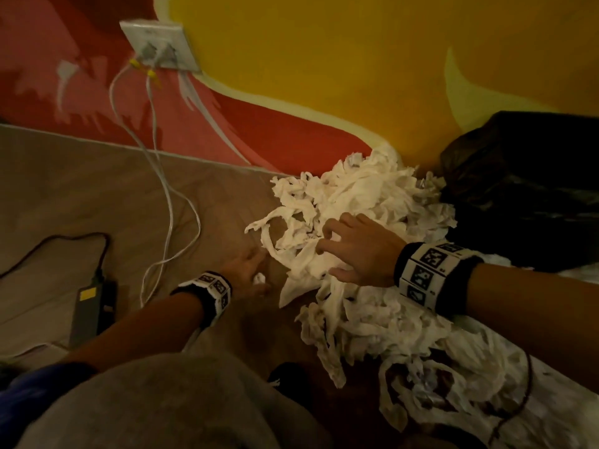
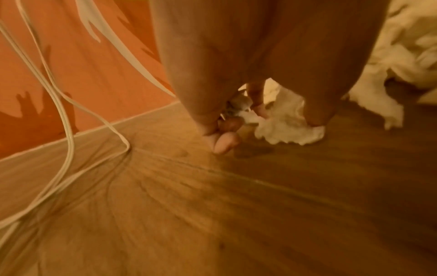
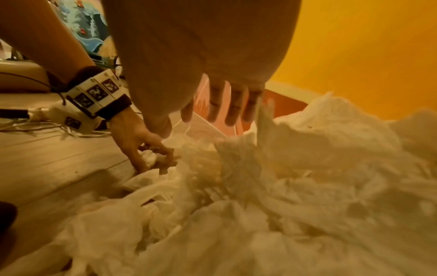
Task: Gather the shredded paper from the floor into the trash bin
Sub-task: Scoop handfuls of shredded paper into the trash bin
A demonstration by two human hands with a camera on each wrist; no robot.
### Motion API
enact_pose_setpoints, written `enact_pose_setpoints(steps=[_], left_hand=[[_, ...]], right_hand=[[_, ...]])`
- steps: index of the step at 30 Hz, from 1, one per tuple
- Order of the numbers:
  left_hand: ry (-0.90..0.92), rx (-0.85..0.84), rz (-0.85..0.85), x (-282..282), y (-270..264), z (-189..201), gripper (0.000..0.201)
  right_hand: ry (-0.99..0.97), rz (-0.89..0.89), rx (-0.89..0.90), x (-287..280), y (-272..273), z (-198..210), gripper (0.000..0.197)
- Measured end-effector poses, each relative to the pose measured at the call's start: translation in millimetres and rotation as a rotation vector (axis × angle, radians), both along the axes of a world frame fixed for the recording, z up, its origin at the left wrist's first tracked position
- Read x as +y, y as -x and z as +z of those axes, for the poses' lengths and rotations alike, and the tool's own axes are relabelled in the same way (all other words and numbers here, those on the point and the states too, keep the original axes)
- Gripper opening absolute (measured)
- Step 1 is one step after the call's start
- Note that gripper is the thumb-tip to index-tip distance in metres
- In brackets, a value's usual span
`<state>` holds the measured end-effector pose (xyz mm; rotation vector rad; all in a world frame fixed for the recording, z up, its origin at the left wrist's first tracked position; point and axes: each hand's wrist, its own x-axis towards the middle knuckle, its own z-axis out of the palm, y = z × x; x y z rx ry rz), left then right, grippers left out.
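Note:
A big heap of white shredded paper point(image 1: 359, 202) lies on the wooden floor against the wall and runs toward the bottom right; it fills the right wrist view point(image 3: 295, 186). My left hand point(image 1: 249, 273) is low at the heap's left edge, its fingers curled round a small wad of shreds point(image 2: 279, 127); the same wad shows in the right wrist view point(image 3: 153, 158). My right hand point(image 1: 353, 251) hovers over the heap with fingers spread, holding nothing point(image 3: 227, 104). A black bag-lined bin point(image 1: 525, 189) stands right of the heap.
White cables point(image 1: 162, 196) hang from a wall socket point(image 1: 162, 47) and loop over the floor on the left. A dark power adapter point(image 1: 90, 306) with a black cord lies at the left. My grey-trousered knee point(image 1: 168, 403) fills the bottom.

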<state>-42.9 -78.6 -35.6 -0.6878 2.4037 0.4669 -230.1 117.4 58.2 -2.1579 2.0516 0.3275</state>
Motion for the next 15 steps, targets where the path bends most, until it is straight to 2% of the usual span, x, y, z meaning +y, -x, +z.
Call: enact_pose_setpoints(steps=[2,4,7,9,11,15], left_hand=[[0.024,0.023,-0.034,3,-3,-10,0.077],[0.014,0.086,-0.037,7,-4,-15,0.058],[-0.030,0.160,0.032,11,-3,-15,0.038],[-0.032,0.223,0.081,11,-2,-14,0.022],[-0.027,0.326,0.147,9,3,-9,0.007],[-0.072,0.587,0.204,12,29,2,0.014]], right_hand=[[-0.058,-0.016,0.093,-4,4,-11,0.058],[-0.115,-0.029,0.100,-8,9,-19,0.062],[-0.186,-0.040,-0.013,-16,16,-21,0.045],[-0.160,-0.048,-0.096,-18,22,-21,0.031],[-0.138,-0.105,-0.190,-17,28,-19,0.026],[-0.048,-0.200,-0.331,-10,36,-8,0.028]])
